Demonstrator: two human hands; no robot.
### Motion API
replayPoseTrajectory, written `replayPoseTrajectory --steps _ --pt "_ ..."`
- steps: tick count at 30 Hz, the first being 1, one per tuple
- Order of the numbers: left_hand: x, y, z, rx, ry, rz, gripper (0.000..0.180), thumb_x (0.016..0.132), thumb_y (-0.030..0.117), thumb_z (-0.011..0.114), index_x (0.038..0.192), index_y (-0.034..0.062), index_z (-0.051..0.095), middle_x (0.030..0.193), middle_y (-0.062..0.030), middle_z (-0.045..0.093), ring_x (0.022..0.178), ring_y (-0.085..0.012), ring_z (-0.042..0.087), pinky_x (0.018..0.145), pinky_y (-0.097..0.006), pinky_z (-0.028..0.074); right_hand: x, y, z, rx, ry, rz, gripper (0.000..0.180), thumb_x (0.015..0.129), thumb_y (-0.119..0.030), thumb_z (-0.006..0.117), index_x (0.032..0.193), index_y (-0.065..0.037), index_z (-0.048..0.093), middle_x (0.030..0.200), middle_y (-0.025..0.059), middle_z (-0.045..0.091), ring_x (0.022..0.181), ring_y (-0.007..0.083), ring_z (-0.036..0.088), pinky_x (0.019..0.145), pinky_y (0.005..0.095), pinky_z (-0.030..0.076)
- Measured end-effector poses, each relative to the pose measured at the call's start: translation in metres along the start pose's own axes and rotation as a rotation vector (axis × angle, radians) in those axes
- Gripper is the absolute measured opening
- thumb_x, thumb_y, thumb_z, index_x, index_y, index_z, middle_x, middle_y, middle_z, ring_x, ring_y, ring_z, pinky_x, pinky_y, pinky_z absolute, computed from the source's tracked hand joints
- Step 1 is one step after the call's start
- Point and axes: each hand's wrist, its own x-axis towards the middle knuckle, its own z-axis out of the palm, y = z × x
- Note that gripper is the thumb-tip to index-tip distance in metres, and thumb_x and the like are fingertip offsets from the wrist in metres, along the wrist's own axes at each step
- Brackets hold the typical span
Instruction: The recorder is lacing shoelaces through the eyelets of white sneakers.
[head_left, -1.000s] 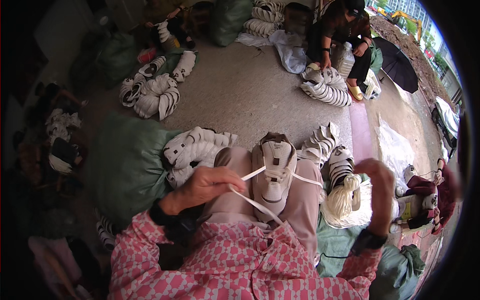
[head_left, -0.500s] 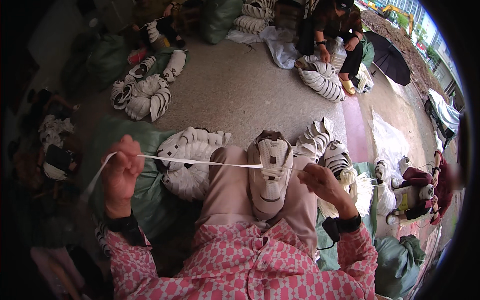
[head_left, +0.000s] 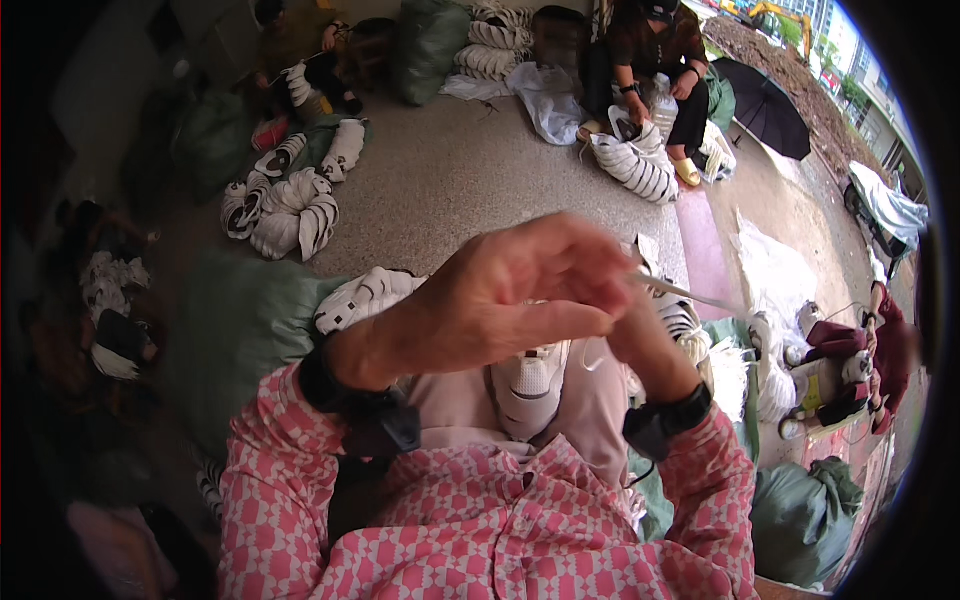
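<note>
My left hand [head_left: 515, 290] reaches across to the right above my lap, its fingers bent together toward the thumb. From its fingertips a white shoelace [head_left: 690, 292] trails off to the right, blurred by motion. My right hand [head_left: 632, 325] is close against those fingertips; its own fingers are mostly hidden behind the left hand, so its grip does not show. Below them a white shoe upper [head_left: 527, 395] with a mesh toe rests between my thighs, toe toward me. The left hand covers its lacing part.
Stacked white shoe uppers [head_left: 365, 297] lie beyond my left knee by a green sack [head_left: 250, 350]. Right of my lap are more uppers [head_left: 680, 325] and a bundle of white laces [head_left: 728, 380]. Across the floor, co-workers sit near piles of uppers [head_left: 635, 165]. An open black umbrella [head_left: 760, 108] stands behind.
My left hand has swung from far left across to my right hand, carrying the lace over. The lace, stretched across the shoe upper before, now trails to the right.
</note>
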Motion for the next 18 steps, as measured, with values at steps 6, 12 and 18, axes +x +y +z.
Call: replayPoseTrajectory --steps 6,12,18 --pt "-0.073 -0.094 -0.036 0.688 -0.091 -0.498 0.02 0.086 0.011 0.067 0.103 0.0014 0.064 0.098 -0.0055 0.065 0.088 -0.0137 0.061 0.076 -0.029 0.05 0.003 -0.041 -0.03 0.694 0.103 0.355 0.026 0.099 -0.023 0.05 0.107 -0.001 0.06 0.067 -0.0021 0.049 0.045 0.0041 0.037 0.039 0.0185 0.026" --pt "-0.072 -0.122 -0.038 0.822 0.261 -0.441 0.03 0.08 0.01 0.071 0.108 0.0032 0.063 0.097 -0.0078 0.064 0.084 -0.0197 0.062 0.07 -0.028 0.05 -0.01 -0.043 -0.047 0.679 0.187 0.3 0.023 0.098 -0.02 0.051 0.107 -0.001 0.06 0.068 -0.002 0.051 0.044 0.0042 0.039 0.038 0.0188 0.028" --pt "-0.038 -0.119 -0.034 0.608 0.134 -0.31 0.022 0.092 0.017 0.062 0.106 -0.0006 0.061 0.094 -0.0038 0.062 0.085 -0.0118 0.058 0.075 -0.024 0.046 -0.021 -0.063 -0.038 0.579 0.143 0.307 0.023 0.095 -0.016 0.056 0.111 0.0 0.059 0.064 -0.001 0.053 0.041 0.0036 0.038 0.036 0.0194 0.028"
